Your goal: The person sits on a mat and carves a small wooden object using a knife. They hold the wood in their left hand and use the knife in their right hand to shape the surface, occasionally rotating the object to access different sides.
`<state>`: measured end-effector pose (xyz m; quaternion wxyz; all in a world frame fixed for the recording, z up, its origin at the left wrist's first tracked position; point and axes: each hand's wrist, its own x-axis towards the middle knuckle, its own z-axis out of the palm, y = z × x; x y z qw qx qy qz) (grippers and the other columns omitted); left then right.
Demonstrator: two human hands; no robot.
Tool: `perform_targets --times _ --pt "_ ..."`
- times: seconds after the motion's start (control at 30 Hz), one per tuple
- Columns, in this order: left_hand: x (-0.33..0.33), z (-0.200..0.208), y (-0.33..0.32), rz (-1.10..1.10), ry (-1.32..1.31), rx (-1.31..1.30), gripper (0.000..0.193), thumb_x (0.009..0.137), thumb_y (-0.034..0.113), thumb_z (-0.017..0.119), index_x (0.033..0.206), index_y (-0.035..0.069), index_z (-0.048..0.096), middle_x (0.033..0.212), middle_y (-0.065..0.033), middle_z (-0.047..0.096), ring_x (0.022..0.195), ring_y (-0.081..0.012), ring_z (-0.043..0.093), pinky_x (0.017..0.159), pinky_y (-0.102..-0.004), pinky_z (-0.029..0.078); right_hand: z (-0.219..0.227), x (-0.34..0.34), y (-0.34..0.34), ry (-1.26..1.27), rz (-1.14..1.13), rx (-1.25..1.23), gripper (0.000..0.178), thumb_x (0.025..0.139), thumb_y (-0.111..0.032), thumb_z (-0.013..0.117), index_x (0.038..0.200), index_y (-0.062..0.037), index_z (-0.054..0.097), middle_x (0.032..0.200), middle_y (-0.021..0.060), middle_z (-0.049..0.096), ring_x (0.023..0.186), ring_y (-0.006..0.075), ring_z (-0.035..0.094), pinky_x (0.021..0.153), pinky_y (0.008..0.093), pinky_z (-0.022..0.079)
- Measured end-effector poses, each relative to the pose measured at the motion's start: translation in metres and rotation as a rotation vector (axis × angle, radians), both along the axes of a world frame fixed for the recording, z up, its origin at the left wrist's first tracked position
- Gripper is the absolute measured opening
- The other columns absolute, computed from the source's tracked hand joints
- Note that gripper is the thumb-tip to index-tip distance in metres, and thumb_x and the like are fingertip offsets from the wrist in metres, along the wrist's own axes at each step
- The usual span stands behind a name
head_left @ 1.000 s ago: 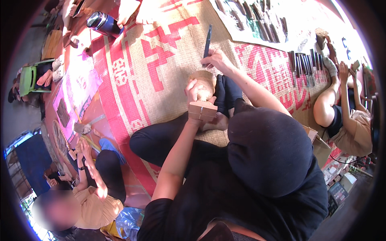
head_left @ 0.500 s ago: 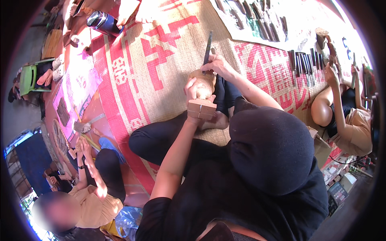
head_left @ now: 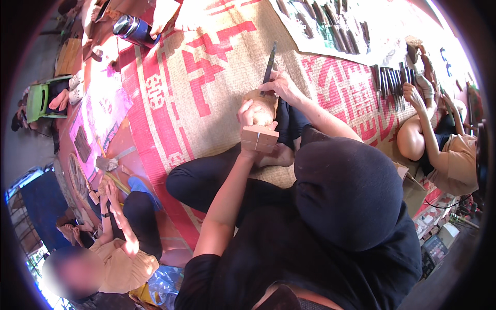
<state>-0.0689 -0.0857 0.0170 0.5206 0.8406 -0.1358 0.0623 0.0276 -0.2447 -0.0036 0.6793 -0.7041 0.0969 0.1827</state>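
In front of my crossed legs, my left hand is wrapped round a pale wooden carving, rounded at the top. The carving has a flat, square-edged wooden base on the side nearer me. My right hand grips a long, dark chisel, its far end slanting up and away over the mat. The chisel's lower end meets the carving's far side, and my fingers partly hide the contact.
A red-patterned woven mat lies beneath. Several dark-handled tools rest on a white sheet at far right, with another row nearer. A dark jar stands far left. Co-workers sit left and right.
The chisel's far end has tilted slightly right. At the right, the co-worker's raised hand has moved left, to the row of tools. My left hand and the carving have hardly moved.
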Motion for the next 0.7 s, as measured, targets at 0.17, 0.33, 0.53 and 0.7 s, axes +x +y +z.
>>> perform_targets --times 0.17,0.33,0.53,0.7 --pt "0.002 -0.008 0.001 0.002 -0.054 0.033 0.068 0.064 0.016 0.078 0.118 0.002 0.038 0.127 -0.0179 0.037 0.120 -0.0380 0.036 0.098 -0.0436 0.035 0.006 0.010 -0.014 0.079 -0.224 0.094 0.008 0.080 -0.008 0.063 0.082 -0.0039 0.056 0.070 0.0049 0.061 0.054 0.0101 0.058 0.050 0.0220 0.048" --pt "-0.001 -0.013 0.000 0.038 -0.048 0.059 0.069 0.064 0.017 0.078 0.117 0.002 0.038 0.125 -0.0186 0.038 0.120 -0.0380 0.036 0.099 -0.0440 0.035 0.016 0.000 -0.011 -0.016 -0.070 0.163 0.013 0.076 -0.008 0.066 0.086 -0.0022 0.060 0.074 0.0038 0.063 0.060 0.0108 0.059 0.056 0.0234 0.048" --pt "0.002 -0.013 -0.002 0.019 -0.012 -0.014 0.071 0.063 0.018 0.079 0.118 0.003 0.038 0.125 -0.0188 0.039 0.121 -0.0385 0.036 0.099 -0.0455 0.034 0.005 -0.006 -0.010 0.033 -0.105 0.108 0.009 0.078 -0.007 0.064 0.085 -0.0037 0.060 0.071 0.0034 0.062 0.059 0.0105 0.059 0.056 0.0238 0.048" --pt "0.000 -0.015 -0.001 0.033 -0.069 0.011 0.071 0.062 0.016 0.079 0.119 0.003 0.038 0.126 -0.0185 0.039 0.121 -0.0381 0.035 0.100 -0.0451 0.033 0.014 -0.002 -0.025 0.088 -0.227 0.239 0.007 0.080 -0.007 0.062 0.083 -0.0032 0.058 0.071 0.0058 0.062 0.063 0.0116 0.061 0.058 0.0238 0.050"
